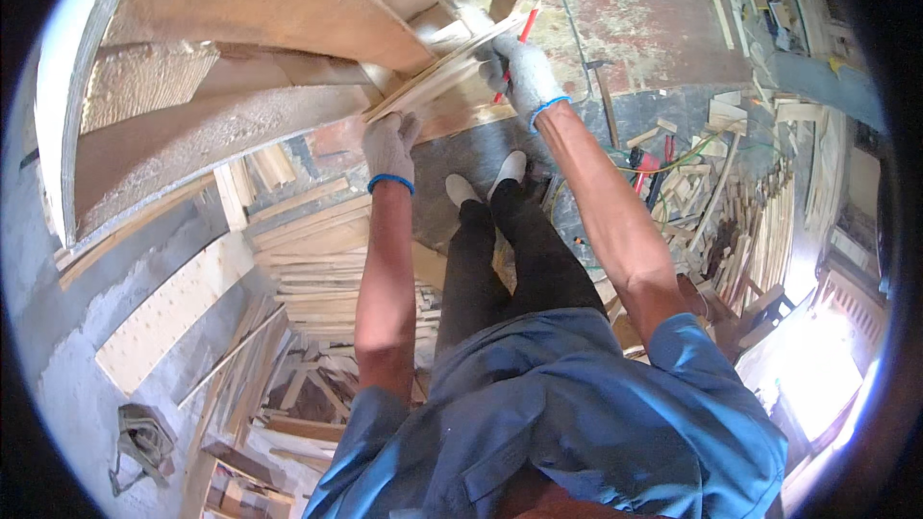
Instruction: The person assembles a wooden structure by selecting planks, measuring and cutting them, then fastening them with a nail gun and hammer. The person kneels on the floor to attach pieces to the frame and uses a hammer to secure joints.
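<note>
Both my hands wear pale knitted gloves with blue cuffs. My left hand (390, 147) is closed at the near end of a narrow stack of thin wooden strips (437, 75), its fingertips curled up at the strips' edge. At the far end of the strips, my right hand (524, 77) is closed round a slim red pencil (528, 25), which sticks out above and below the glove. The right fingers also lie against the strips, though their tips are partly hidden. Just left of the strips stands a large wooden frame of broad boards (260, 0).
A hammer (606, 101) lies right of my right hand. Farther right is a red air tool (646, 165) with a hose, among scattered offcuts. Stacked wooden slats (322, 279) fill the floor on the left, beside a pale plank (173, 312) and a grey-green bag (144, 442).
</note>
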A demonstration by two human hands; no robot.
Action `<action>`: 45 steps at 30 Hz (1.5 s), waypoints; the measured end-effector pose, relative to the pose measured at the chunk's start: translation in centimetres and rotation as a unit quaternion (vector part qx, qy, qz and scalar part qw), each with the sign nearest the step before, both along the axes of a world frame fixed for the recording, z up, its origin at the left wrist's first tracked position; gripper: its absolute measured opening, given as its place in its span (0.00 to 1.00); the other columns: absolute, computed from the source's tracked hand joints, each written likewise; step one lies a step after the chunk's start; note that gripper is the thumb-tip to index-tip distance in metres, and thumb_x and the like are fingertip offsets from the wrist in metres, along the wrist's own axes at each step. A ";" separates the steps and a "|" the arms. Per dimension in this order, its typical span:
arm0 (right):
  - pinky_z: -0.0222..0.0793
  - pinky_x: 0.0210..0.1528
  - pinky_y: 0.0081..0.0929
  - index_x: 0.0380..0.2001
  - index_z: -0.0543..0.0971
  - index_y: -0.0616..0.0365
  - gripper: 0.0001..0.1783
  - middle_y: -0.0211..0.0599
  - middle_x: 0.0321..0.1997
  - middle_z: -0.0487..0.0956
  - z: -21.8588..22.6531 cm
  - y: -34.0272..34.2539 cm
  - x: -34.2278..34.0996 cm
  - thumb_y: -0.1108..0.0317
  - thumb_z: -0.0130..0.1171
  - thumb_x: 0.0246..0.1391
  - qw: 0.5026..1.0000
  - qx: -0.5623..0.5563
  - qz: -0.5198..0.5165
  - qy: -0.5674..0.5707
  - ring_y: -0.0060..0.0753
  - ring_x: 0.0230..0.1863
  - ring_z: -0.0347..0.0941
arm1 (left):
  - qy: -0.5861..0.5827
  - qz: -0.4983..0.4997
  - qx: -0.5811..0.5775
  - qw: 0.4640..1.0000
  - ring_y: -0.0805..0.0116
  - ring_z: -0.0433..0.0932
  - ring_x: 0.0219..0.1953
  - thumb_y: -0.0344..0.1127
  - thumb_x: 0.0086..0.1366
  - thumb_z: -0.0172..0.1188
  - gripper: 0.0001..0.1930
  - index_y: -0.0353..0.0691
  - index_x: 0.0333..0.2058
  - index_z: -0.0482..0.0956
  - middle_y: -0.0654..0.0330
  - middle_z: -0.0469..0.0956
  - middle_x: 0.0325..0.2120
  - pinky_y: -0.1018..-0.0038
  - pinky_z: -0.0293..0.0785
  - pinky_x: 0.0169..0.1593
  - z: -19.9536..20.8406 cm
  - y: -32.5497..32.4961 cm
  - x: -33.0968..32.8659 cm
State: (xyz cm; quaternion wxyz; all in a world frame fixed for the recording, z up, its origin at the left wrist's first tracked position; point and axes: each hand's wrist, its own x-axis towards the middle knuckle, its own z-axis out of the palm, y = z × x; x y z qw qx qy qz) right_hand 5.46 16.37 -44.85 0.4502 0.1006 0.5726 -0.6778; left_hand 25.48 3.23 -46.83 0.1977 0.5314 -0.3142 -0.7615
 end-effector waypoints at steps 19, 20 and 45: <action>0.60 0.18 0.24 0.21 0.76 0.56 0.14 0.31 0.18 0.74 0.1 0.3 0.0 0.63 0.51 0.57 1.000 -0.001 -0.022 0.014 0.23 0.16 0.68 | -0.443 -0.440 -0.692 0.362 0.54 0.81 0.30 0.39 0.59 0.57 0.07 0.43 0.30 0.79 0.53 0.79 0.28 0.61 0.78 0.31 6.9 0.8 -5.8; 0.60 0.18 0.23 0.21 0.75 0.56 0.14 0.30 0.18 0.74 0.0 0.5 0.1 0.62 0.51 0.57 0.999 -0.005 -0.017 0.034 0.23 0.16 0.69 | -0.443 -0.450 -0.691 0.351 0.54 0.81 0.31 0.39 0.59 0.57 0.07 0.43 0.31 0.79 0.53 0.79 0.28 0.60 0.79 0.32 7.3 0.7 -5.8; 0.69 0.33 0.23 0.40 0.78 0.65 0.15 0.29 0.32 0.79 9.4 28.4 16.4 0.64 0.60 0.55 0.964 0.070 -0.230 0.115 0.21 0.29 0.72 | 0.064 -0.584 -0.231 0.775 0.65 0.77 0.42 0.44 0.66 0.60 0.27 0.29 0.56 0.71 0.55 0.79 0.42 0.68 0.73 0.48 12.4 16.9 -2.5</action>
